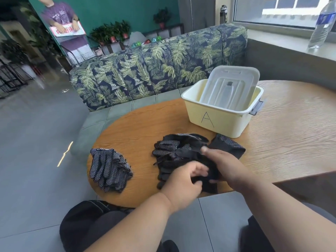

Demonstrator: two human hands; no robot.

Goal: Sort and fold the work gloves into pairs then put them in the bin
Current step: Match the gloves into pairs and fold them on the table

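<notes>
- Since these were knit work gloves, I'd guess the black pile [183,151] mid-desk [281,135] was light, floppy and grippy from the dots (best pinched at a cuff or flat across the palm).
- Left hand [183,180] was curled, fingers gripping dark fabric at the near edge.
- Right hand [221,163] reached in beside it, thumb pinching the same bundle.
- Another stack [110,169] sat well left; the bin [218,119] stood behind, its lid propped inside.
</notes>
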